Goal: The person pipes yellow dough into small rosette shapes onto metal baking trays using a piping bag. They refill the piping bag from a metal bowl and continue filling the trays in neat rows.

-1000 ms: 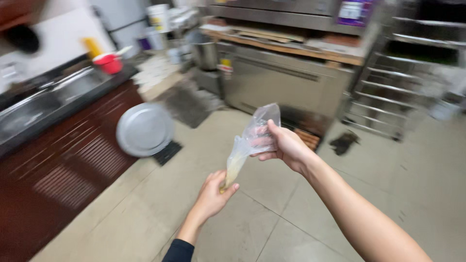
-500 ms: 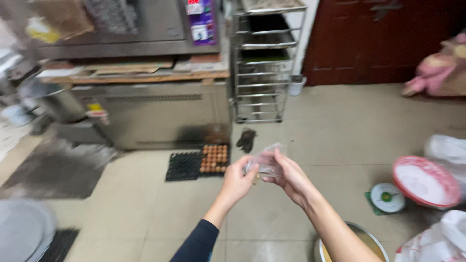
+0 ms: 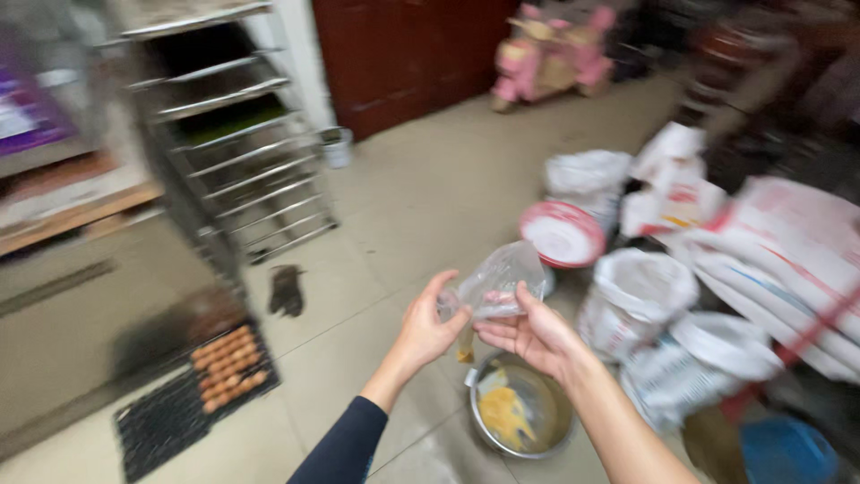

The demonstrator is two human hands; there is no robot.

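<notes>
Since half a second ago, both hands have swung right over a metal bowl [image 3: 522, 412] of yellow batter. Left hand [image 3: 430, 324] and right hand [image 3: 528, 332] pinch a clear piping bag [image 3: 497, 285] between them.

Bag [image 3: 498, 285]: thin clear plastic, crinkled, glossy. Bowl [image 3: 522, 414]: dull metal. Rack [image 3: 235, 152]: shiny metal. Floor [image 3: 430, 188]: matt tile.

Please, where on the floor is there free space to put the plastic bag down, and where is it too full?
Bare tiles lie between the metal rack, the dark door and the white sacks. A smaller patch lies between the egg tray and the metal bowl. The right side is crowded with sacks and a red-rimmed basin.
</notes>
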